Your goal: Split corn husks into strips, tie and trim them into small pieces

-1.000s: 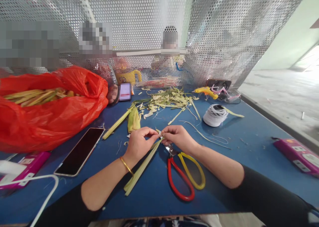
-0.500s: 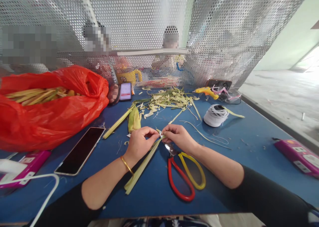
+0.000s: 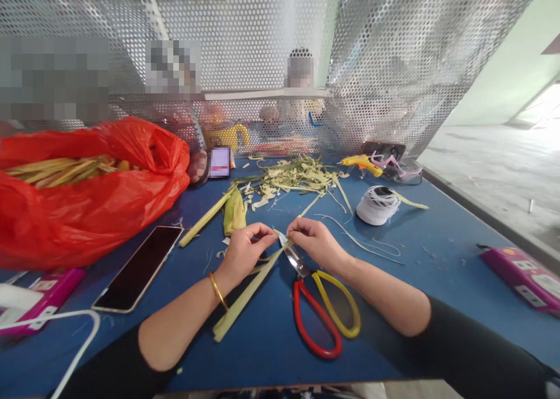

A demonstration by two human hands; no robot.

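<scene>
My left hand (image 3: 245, 250) is closed in a pinch, thumb against forefinger. Whatever lies between those fingertips is too small to make out. Just to its right my right hand (image 3: 317, 241) also pinches, its fingers on a pale green husk strip (image 3: 249, 297). That strip slants from the lower left up under the right fingertips and comes out behind them. Beneath both hands lie scissors (image 3: 296, 260) with one red and one yellow handle, the blades pointing at the gap between the fingertips. A gold bangle circles my left wrist.
A red plastic bag (image 3: 144, 206) of husks fills the left side, near a dark phone (image 3: 139, 268). Husk scraps (image 3: 301, 174) are heaped at the back. To the right are a white thread spool (image 3: 377, 207), a yellow glue gun (image 3: 362, 164) and a purple power strip (image 3: 520, 276). Perforated metal (image 3: 245, 37) stands behind.
My fingertips have drawn slightly apart, left hand to the left and right hand to the right. More of the scissor blades now shows between them.
</scene>
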